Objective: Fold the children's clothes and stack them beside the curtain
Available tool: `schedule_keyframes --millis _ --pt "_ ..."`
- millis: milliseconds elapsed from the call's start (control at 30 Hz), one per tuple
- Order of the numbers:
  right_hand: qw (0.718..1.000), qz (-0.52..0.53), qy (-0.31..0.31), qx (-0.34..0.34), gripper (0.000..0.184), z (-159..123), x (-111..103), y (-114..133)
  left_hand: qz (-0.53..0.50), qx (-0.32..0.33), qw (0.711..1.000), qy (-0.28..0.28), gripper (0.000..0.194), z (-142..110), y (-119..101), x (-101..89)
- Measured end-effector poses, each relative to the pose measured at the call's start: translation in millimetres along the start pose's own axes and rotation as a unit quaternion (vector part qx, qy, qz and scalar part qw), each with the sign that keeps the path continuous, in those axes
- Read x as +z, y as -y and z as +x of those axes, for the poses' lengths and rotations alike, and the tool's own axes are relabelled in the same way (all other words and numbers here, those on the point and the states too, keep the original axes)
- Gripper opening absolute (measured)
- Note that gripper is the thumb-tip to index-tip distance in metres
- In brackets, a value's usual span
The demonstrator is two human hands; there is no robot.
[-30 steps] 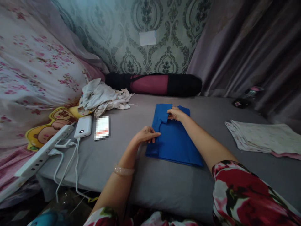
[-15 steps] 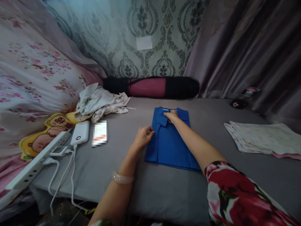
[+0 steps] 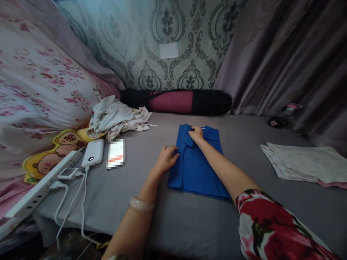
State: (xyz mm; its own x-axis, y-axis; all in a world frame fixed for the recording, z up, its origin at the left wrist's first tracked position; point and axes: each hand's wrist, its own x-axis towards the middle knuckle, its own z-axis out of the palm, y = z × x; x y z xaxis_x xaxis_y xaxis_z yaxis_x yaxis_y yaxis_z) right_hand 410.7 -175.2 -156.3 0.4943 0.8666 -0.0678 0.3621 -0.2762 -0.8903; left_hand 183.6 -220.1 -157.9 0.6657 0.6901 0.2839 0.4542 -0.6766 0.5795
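A blue shirt [image 3: 202, 166] lies on the grey-covered surface, its left side and short sleeve folded inward over the body. My right hand [image 3: 196, 134] is at its top near the neckline, thumb and fingers closed on the fabric beside the folded sleeve. At the shirt's left edge rests my left hand [image 3: 167, 158], fingers loosely curved with the thumb apart, touching the edge and gripping nothing that I can see. Part of the neckline is hidden behind my right hand.
A crumpled white cloth [image 3: 119, 117] lies at back left, near a white power bank [image 3: 93, 153] and a power strip [image 3: 45, 184] with cables. Folded light cloths [image 3: 306, 162] lie at right. A black and maroon long bag [image 3: 173, 102] lines the wall.
My right hand has lowered the lifted sleeve flat onto the shirt and shifted slightly left along the neckline. My left hand has drawn back from the fabric to the left edge.
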Motion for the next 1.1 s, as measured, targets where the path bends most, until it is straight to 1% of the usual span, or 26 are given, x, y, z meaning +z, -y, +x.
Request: schedule_keyframes --millis 67,100,167,233,300,400,467,633,800,833,933,1000,1100 --pt "0.998 -0.028 -0.033 -0.04 0.035 -5.3 1.7 0.4 -0.001 0.003 1.0 -0.002 0.022 0.0 1.0 0.6" --pt "0.996 -0.046 -0.04 -0.07 0.034 -8.0 2.4 -0.2 0.0 0.001 1.0 -0.002 0.022 -0.1 1.3 0.7" --pt "0.982 -0.108 -0.03 -0.151 0.035 -13.0 3.3 -3.1 0.002 -0.007 1.0 0.003 0.022 -0.3 1.4 0.4" --pt "0.957 -0.185 -0.013 -0.225 0.039 -16.5 3.8 -7.3 0.005 -0.016 1.0 0.008 0.023 -0.5 1.0 -0.3" --pt "0.937 -0.238 0.007 -0.256 0.041 -18.2 4.1 -11.2 0.003 -0.021 1.0 0.01 0.023 -0.7 0.5 -0.9" --pt "0.924 -0.273 0.041 -0.264 0.042 -18.8 4.4 -14.0 -0.003 -0.022 1.0 0.012 0.023 -0.8 -0.1 -1.9" --pt "0.921 -0.28 0.057 -0.266 0.042 -18.9 4.2 -13.7 -0.003 -0.022 1.0 0.013 0.023 -0.9 -0.1 -2.4" --pt "0.928 -0.276 0.1 -0.23 0.042 -18.1 -1.0 -7.2 -0.005 -0.027 1.0 0.003 0.022 -1.1 0.5 -2.6" --pt "0.928 -0.273 0.143 -0.21 0.025 -12.2 -10.5 5.8 -0.013 -0.041 0.999 -0.009 0.021 -0.6 0.2 -3.2" --pt "0.929 -0.27 0.142 -0.208 0.025 -11.0 -10.8 8.5 -0.012 -0.044 0.999 -0.013 0.021 -0.5 0.3 -3.5" --pt "0.929 -0.281 0.114 -0.212 0.036 -8.9 -4.4 14.9 -0.007 -0.061 0.998 -0.026 0.021 -0.1 1.3 -4.5" --pt "0.924 -0.311 0.092 -0.205 0.043 -8.9 6.1 17.6 -0.004 -0.077 0.997 -0.03 0.022 0.3 3.0 -4.9" --pt "0.914 -0.355 0.076 -0.182 0.053 -8.9 26.2 19.4 -0.001 -0.097 0.995 -0.039 0.023 1.1 6.2 -4.2"
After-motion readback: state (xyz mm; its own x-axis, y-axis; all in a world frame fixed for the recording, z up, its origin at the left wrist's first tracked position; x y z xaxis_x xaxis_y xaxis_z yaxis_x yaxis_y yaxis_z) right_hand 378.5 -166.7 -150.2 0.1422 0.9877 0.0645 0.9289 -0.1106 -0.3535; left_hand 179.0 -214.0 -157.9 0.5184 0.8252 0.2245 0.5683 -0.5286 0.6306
